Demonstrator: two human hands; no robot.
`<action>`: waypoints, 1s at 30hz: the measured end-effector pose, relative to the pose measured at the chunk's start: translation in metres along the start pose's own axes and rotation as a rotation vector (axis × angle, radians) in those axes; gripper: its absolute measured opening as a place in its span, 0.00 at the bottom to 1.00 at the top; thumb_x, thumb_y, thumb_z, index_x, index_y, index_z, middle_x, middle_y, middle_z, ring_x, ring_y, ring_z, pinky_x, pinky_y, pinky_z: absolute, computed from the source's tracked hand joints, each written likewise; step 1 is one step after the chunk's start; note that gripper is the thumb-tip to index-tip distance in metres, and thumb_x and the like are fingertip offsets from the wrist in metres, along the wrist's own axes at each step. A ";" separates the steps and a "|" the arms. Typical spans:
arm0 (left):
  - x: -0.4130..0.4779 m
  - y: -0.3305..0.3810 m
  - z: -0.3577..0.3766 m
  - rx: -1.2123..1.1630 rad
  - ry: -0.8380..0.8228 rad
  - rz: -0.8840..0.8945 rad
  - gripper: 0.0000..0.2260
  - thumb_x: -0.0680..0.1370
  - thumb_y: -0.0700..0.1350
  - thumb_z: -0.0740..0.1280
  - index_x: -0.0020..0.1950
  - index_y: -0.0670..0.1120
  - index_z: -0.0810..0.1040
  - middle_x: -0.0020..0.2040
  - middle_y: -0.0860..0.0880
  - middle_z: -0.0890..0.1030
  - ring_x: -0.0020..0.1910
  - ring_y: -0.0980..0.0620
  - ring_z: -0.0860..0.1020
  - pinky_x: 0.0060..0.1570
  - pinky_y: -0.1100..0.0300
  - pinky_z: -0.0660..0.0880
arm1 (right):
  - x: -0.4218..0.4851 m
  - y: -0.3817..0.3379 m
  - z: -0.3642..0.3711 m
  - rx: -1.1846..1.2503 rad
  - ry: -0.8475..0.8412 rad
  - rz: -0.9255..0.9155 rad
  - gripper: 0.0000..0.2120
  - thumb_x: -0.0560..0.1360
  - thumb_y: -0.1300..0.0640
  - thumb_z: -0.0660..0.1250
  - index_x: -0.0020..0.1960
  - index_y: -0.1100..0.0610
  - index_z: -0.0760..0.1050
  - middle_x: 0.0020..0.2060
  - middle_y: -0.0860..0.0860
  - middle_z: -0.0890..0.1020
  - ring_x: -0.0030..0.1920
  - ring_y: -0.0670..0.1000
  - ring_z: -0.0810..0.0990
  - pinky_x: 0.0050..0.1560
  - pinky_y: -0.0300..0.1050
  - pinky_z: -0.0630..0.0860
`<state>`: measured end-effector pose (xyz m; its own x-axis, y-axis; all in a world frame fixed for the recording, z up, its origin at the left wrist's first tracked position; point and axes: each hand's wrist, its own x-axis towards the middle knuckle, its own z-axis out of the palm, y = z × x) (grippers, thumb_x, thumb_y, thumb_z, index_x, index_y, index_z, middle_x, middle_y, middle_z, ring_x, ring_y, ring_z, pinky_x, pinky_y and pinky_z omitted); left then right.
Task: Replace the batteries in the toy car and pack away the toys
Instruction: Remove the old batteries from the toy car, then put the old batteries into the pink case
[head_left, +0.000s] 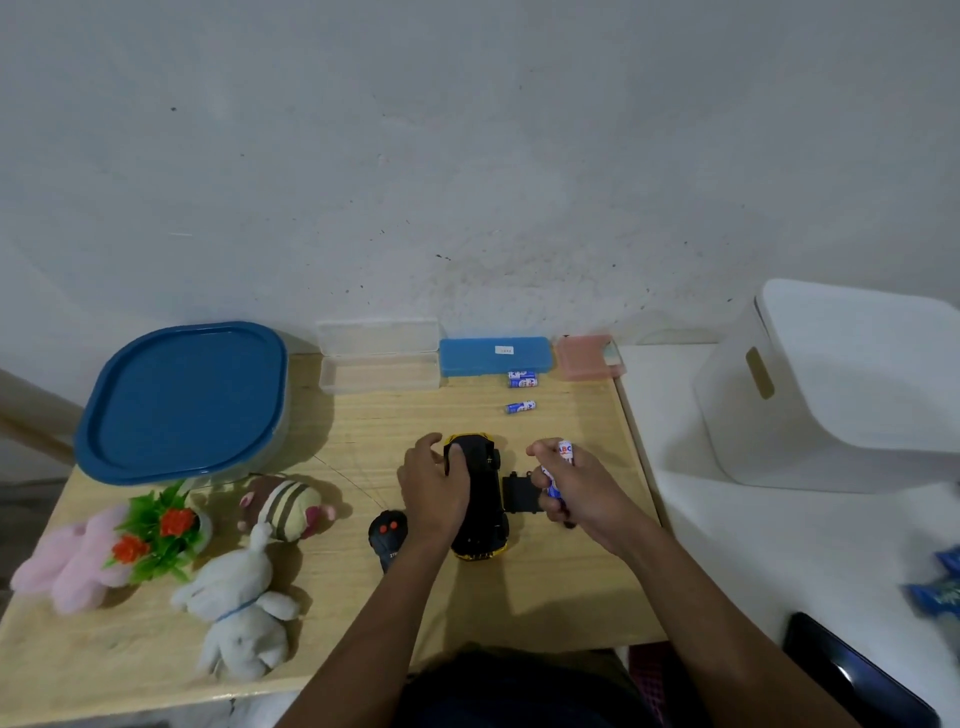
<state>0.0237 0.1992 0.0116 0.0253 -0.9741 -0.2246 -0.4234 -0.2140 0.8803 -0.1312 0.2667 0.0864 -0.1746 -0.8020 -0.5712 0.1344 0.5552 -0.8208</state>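
Plush toys lie nearest on the wooden table (571, 587): a white bunny (240, 608), a pink one (72, 558), and a striped brown one (283, 506). Centre, the left hand (434, 491) grips the upturned yellow toy car (480, 499); the right hand (569, 486) clutches batteries (564, 451). Three more batteries (521, 407) lie beyond. A blue-lidded tub (184, 402) is closed; the clear case (379, 371) sits open, empty; the blue case (493, 356) is closed.
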 end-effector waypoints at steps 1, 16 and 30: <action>-0.001 0.006 0.001 -0.027 0.005 0.023 0.14 0.80 0.50 0.62 0.64 0.48 0.73 0.51 0.50 0.75 0.57 0.46 0.73 0.56 0.45 0.74 | -0.001 0.001 -0.002 -0.007 -0.002 -0.003 0.09 0.82 0.52 0.60 0.54 0.56 0.75 0.34 0.51 0.73 0.27 0.47 0.69 0.27 0.39 0.66; 0.007 0.076 0.060 -0.088 -0.150 0.014 0.07 0.80 0.46 0.63 0.57 0.51 0.77 0.41 0.49 0.78 0.33 0.55 0.75 0.31 0.65 0.73 | 0.037 -0.028 -0.076 0.157 0.056 -0.057 0.16 0.78 0.51 0.66 0.35 0.51 0.64 0.29 0.48 0.65 0.24 0.45 0.59 0.24 0.38 0.54; 0.090 0.090 0.172 0.206 -0.494 -0.073 0.19 0.79 0.44 0.64 0.70 0.43 0.71 0.61 0.45 0.78 0.57 0.48 0.78 0.47 0.71 0.71 | 0.189 -0.031 -0.171 -0.692 0.281 0.094 0.06 0.76 0.49 0.55 0.42 0.48 0.66 0.44 0.50 0.73 0.48 0.54 0.74 0.50 0.47 0.69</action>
<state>-0.1680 0.1044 -0.0015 -0.3466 -0.7965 -0.4955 -0.6062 -0.2129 0.7663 -0.3352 0.1354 0.0021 -0.4476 -0.7093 -0.5446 -0.4663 0.7048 -0.5346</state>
